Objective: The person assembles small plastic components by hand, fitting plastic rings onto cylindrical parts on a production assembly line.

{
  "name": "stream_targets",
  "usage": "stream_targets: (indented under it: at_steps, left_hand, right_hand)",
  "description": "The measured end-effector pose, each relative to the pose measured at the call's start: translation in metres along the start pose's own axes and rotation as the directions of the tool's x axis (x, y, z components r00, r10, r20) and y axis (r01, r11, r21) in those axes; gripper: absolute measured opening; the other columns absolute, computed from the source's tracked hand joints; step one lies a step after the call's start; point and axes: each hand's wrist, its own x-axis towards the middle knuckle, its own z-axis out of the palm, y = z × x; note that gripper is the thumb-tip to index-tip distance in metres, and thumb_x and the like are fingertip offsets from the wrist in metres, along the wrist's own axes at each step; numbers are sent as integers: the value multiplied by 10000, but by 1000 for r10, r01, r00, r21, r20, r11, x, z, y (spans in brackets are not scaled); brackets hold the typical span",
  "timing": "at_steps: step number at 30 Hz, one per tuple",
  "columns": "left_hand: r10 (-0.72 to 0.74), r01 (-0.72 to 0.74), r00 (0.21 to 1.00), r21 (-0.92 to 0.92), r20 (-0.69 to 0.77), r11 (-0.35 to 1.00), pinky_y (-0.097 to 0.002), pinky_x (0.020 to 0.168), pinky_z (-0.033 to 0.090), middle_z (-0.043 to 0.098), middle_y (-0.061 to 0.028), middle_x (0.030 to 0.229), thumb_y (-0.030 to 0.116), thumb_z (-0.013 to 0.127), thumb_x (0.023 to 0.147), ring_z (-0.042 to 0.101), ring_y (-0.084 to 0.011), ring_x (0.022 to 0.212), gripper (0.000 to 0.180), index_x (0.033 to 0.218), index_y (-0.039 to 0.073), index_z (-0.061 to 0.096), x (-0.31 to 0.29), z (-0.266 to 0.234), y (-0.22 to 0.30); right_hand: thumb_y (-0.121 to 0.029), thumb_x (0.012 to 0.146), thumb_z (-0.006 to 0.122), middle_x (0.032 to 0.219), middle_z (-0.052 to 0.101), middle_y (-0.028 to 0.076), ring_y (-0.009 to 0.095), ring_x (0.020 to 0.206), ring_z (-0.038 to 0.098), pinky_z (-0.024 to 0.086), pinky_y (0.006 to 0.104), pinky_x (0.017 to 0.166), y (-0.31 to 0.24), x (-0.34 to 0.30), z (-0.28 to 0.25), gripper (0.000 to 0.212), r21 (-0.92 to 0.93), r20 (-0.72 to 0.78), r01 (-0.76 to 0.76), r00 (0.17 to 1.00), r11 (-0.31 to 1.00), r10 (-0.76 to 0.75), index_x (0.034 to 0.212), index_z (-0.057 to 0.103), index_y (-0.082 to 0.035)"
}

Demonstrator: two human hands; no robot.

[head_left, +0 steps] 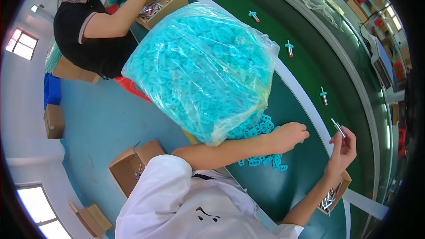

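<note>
My left hand is closed above the dark green worktable, with a sliver of a turquoise plastic piece at its fingertips. Beside and below it lie loose turquoise plastic pieces, small rounded links with openings. They spill from a large clear plastic bag packed with the same pieces. My right hand pinches a slim silver metal tube with a thin pale tip, held at the conveyor's near edge. Just below my right forearm, a cardboard box holds several similar metal tubes.
Along the green conveyor belt lie several metal tubes fitted with turquoise pieces, one tube close to my right hand. A co-worker reaches over another box of metal parts at the far left. An open carton stands left of me.
</note>
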Motion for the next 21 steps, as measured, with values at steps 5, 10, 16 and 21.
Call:
stream_targets:
  at_steps: [5, 10, 16, 21]
  left_hand:
    - [-89, 55, 985, -213, -151, 976, -417, 760, 563, 702, -171, 922, 9, 726, 770, 687, -366, 855, 254, 1022, -5, 691, 6, -3, 1]
    - [-228, 127, 938, -355, -261, 926, -319, 683, 581, 733, -148, 894, -25, 713, 839, 724, -239, 757, 220, 1057, -20, 685, 13, -21, 11]
    - [-496, 312, 854, -611, -155, 728, -259, 691, 579, 731, -114, 887, -83, 656, 900, 709, -145, 774, 231, 1128, -49, 647, 16, -18, 7]
    - [-462, 246, 868, -651, -181, 718, -262, 714, 590, 727, -110, 899, -58, 657, 914, 720, -151, 783, 215, 1129, -49, 662, 15, -16, 9]
  right_hand:
    - [34, 941, 597, 799, 615, 72, 117, 684, 600, 501, 243, 630, 0, -11, 18, 94, 195, 22, -68, 998, 978, 65, 1032, 575, 35]
    - [56, 896, 658, 860, 642, 74, 106, 701, 631, 523, 220, 598, 7, -19, 30, 125, 222, 33, -36, 999, 974, 30, 998, 590, 30]
    - [45, 819, 714, 768, 655, 57, 92, 666, 639, 534, 225, 606, 4, -23, 34, 120, 73, 91, 149, 984, 986, -155, 903, 629, 39]
    - [34, 774, 731, 710, 658, 60, 87, 622, 632, 521, 216, 581, 4, -22, 32, 128, -23, 75, 166, 984, 986, -164, 859, 636, 31]
